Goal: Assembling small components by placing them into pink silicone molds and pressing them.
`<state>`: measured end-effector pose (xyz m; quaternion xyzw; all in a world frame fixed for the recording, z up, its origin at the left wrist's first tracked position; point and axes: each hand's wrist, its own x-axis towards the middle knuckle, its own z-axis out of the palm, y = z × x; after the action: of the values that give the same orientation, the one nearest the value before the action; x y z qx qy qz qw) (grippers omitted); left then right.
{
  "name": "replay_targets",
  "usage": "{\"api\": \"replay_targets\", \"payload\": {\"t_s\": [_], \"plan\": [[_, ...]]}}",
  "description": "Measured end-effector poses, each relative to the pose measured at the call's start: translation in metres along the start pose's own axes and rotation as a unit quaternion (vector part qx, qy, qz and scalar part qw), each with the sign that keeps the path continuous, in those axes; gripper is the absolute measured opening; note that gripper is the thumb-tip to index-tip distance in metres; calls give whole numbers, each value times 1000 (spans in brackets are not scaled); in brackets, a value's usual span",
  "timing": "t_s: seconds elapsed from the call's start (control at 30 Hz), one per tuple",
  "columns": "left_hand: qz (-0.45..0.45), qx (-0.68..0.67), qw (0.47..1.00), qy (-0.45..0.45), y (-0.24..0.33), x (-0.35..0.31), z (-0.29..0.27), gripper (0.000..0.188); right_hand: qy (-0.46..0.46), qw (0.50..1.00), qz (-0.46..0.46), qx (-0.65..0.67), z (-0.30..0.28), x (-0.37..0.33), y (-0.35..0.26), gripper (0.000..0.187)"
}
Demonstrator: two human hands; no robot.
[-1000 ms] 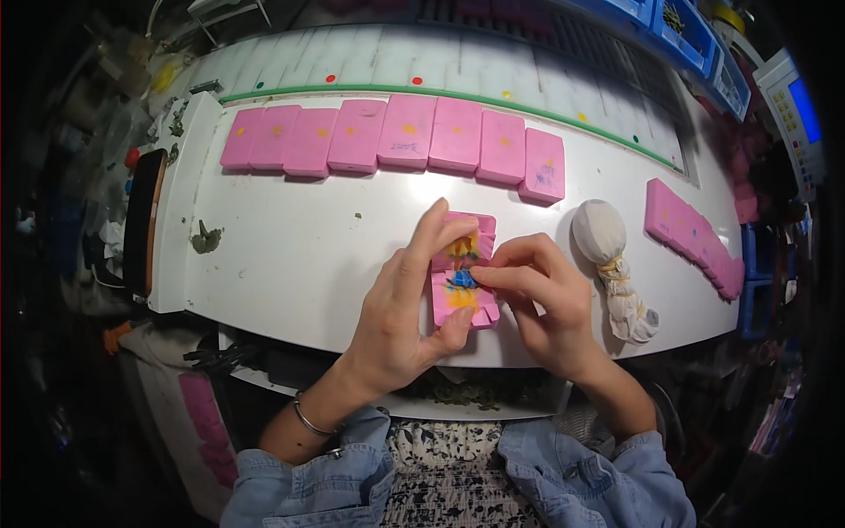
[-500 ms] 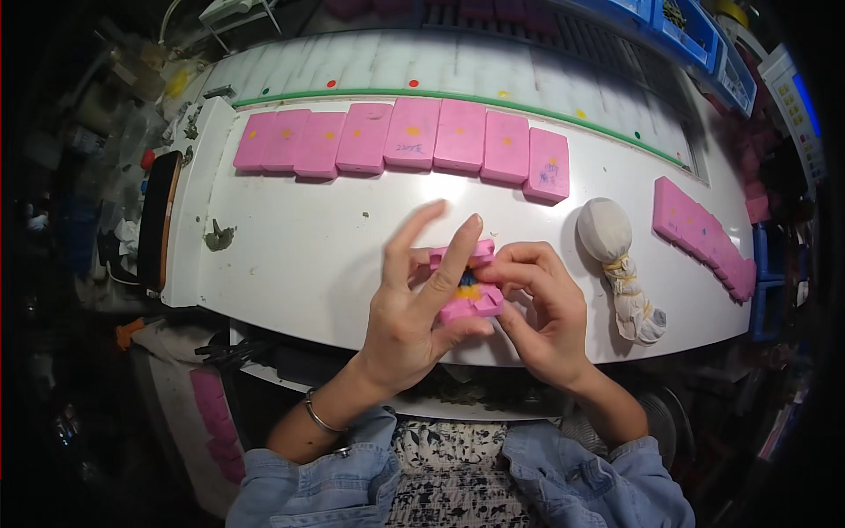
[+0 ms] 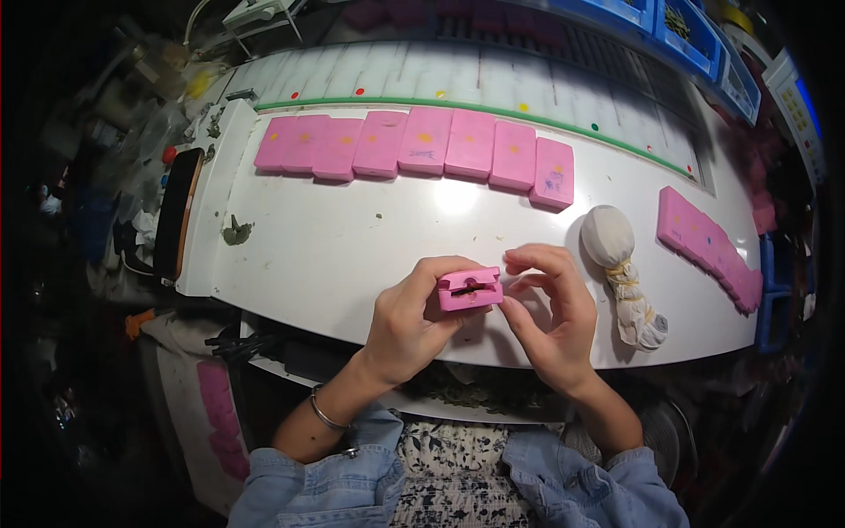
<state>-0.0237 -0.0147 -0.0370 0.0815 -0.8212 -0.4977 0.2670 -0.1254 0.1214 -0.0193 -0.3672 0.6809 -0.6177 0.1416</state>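
My left hand [image 3: 407, 319] is wrapped round a pink two-part mould [image 3: 469, 300] above the near part of the white table. The mould's two halves lie almost together, with a dark, narrow gap and a small notch along the end that faces me. What lies inside cannot be made out. Just right of the mould is my right hand [image 3: 559, 321], its fingers curved and apart, with nothing seen in them. The thumb tip is close to the mould's right edge; whether it touches is unclear.
A row of pink blocks [image 3: 427, 141] crosses the far side of the white tabletop [image 3: 326, 255]. A tied white cloth pouch [image 3: 608, 236] lies right of my right hand, with more pink blocks [image 3: 704, 239] beyond. Blue bins [image 3: 691, 35] stand at the far right.
The mould's halves, spread apart with yellow and dark blue showing between them, have come together. My left fingers have folded round the mould, and my right hand has drawn slightly away.
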Motion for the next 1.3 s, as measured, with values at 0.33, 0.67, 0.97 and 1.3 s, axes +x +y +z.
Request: {"api": "replay_targets", "payload": {"t_s": [0.33, 0.67, 0.97, 1.3], "plan": [[-47, -105, 993, 6, 7, 9, -12, 34, -62, 993, -76, -72, -5, 14, -11, 26], [-153, -328, 924, -127, 2, 28, -24, 35, -62, 977, 64, 191, -4, 25, -11, 18], [-288, -385, 877, 25, -19, 120, -98, 29, 36, 960, -71, -269, -29, 51, 9, 51], [-262, 369, 854, 256, -154, 254, -241, 35, -98, 927, 27, -361, -31, 68, 6, 70]]}}
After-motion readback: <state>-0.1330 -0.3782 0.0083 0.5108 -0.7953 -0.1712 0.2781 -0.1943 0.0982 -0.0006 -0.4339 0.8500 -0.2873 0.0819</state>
